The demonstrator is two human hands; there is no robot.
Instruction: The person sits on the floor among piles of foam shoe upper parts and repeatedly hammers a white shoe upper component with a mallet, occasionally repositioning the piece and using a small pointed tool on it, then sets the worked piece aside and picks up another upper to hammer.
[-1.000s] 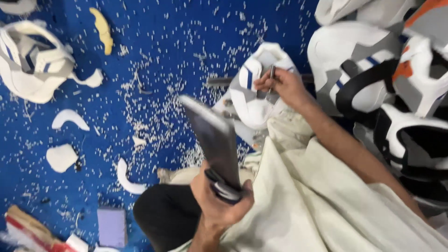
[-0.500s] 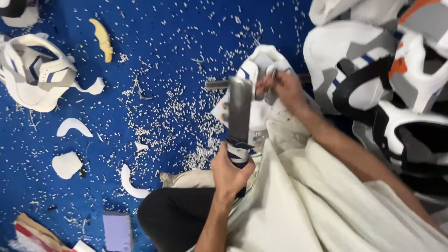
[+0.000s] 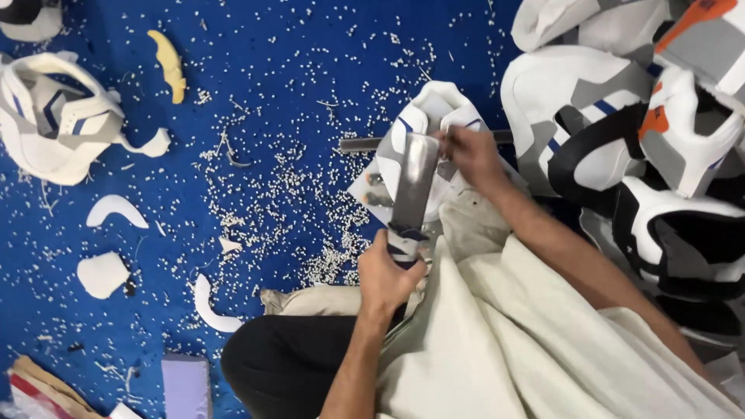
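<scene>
You are trimming a white padded piece with blue and grey stripes [image 3: 423, 124], which is lying on the blue mat [image 3: 295, 70] just ahead of your knees, resting over a thin dark bar [image 3: 365, 144]. Your left hand [image 3: 388, 275] is clenching the taped handle of a broad flat steel blade [image 3: 413, 180], fingers fully wrapped, blade pointing away from you and laid across the piece. Your right hand [image 3: 469, 155] is pinching the piece's right edge beside the blade, fingertips closed on it.

To do this well, judging from the pose: be keeping the blade flat and low, cutting away from the holding fingers, which are sitting very close to the steel. Be pressing the piece down firmly so it is not sliding on the bar.

Left wrist is straight, forearm rising from the bottom of the frame; right forearm is reaching in diagonally from lower right over the cream cloth [image 3: 543, 341] on your lap. White foam crumbs [image 3: 287, 178] are scattered around, curved white offcuts [image 3: 116, 209] left, stacked white, black and orange padded pieces [image 3: 660, 132] right.
</scene>
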